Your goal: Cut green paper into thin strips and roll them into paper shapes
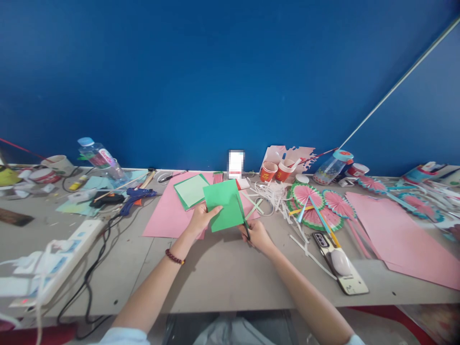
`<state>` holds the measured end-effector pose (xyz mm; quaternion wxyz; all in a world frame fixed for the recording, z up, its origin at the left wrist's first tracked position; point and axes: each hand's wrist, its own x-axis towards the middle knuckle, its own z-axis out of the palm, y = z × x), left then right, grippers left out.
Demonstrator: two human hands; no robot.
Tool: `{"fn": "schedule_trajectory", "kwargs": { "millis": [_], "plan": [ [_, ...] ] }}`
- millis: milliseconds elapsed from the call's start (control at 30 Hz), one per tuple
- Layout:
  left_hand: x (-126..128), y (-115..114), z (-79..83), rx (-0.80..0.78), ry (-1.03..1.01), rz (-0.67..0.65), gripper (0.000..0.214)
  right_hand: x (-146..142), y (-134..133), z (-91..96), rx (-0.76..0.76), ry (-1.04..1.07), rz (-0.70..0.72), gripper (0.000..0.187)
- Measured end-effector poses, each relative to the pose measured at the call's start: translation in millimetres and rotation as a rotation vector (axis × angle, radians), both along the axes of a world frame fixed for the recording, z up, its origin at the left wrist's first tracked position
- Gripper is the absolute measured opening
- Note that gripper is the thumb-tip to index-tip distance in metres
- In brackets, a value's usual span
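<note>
My left hand (201, 218) pinches the lower left edge of a green paper sheet (224, 203), thumb on top, holding it just above the table. My right hand (256, 235) grips a pair of scissors (243, 218) whose blades run up along the sheet's right edge. A stack of green squares (190, 190) lies behind on a large pink sheet (168, 213). A dark bead bracelet (174, 258) circles my left wrist.
Pink and green paper fans (316, 206) and white paper strips (273, 194) lie to the right, with a phone (339, 263), another pink sheet (406, 239) and red paper cups (276, 171). Left: a blue glue gun (134, 196), a water bottle (98, 155), a power strip (63, 261) with cables.
</note>
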<state>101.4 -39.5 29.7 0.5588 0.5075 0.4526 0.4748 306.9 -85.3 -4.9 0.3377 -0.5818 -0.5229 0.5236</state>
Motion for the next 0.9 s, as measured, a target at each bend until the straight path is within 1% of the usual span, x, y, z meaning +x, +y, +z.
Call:
{"fn": "schedule_trajectory", "kwargs": {
  "millis": [200, 433, 567, 700, 900],
  "plan": [
    [-0.2, 1.4, -3.0, 0.018, -0.013, -0.013, 0.044, 0.9, 0.7, -0.4, 0.005, -0.021, 0.005, 0.038],
    [1.8, -0.7, 0.8, -0.005, -0.017, -0.005, 0.047, -0.9, -1.4, 5.5, -0.006, -0.009, -0.001, 0.035],
    [3.0, -1.6, -0.1, -0.022, -0.028, -0.034, 0.047, -0.6, -1.4, 6.9, -0.018, -0.009, -0.015, 0.029],
    [2.8, -2.3, -2.1, -0.033, -0.015, -0.056, 0.043, 0.7, 0.9, 1.8, -0.040, 0.003, -0.027, 0.019],
    [2.5, -2.4, -2.7, -0.029, 0.001, -0.081, 0.042, 1.9, 3.0, -6.2, -0.013, 0.045, -0.021, 0.016]
  ]
}}
